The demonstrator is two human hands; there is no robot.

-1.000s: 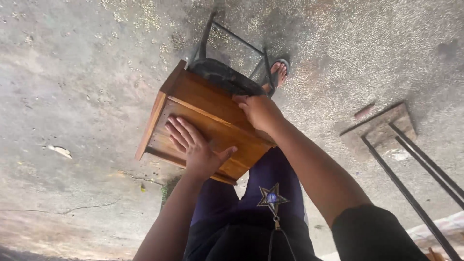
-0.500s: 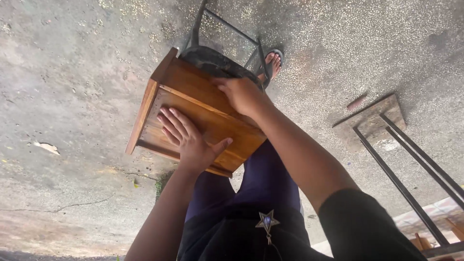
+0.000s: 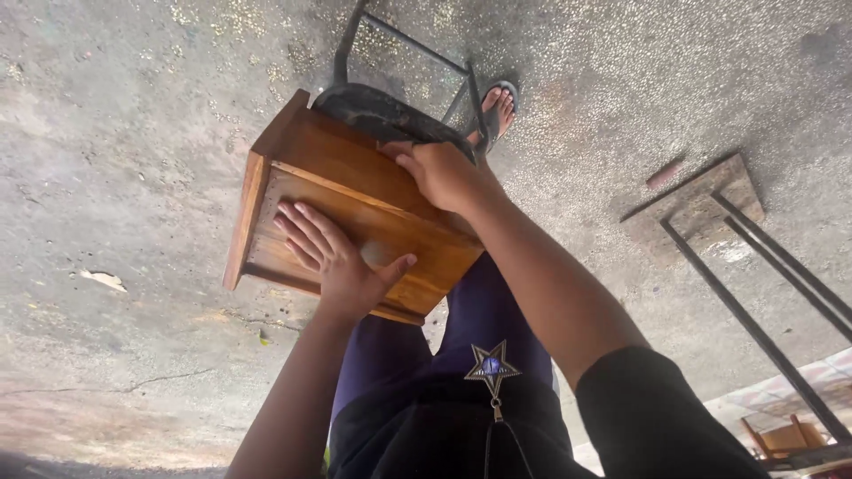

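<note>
One concrete floor (image 3: 115, 133), one wooden box (image 3: 355, 208) on a dark metal stool (image 3: 382, 106), long axis running ten to four o'clock. Left hand (image 3: 342, 257) lies flat on its near panel, fingers spread; right hand (image 3: 444, 173), at one o'clock, curls over the top edge.

The far side of the wooden box (image 3: 355, 208) is covered by the right hand (image 3: 444, 173), and part of its front panel by the left hand (image 3: 333, 257); the fingertips of the right hand are tucked out of sight over the box's upper edge; the dark metal stool (image 3: 390, 106) beneath is largely concealed, its legs cut off by the top edge; the sandalled foot (image 3: 495, 111) is half hidden behind a stool leg; the metal frame (image 3: 754, 310) is cut off at the right edge.
</note>
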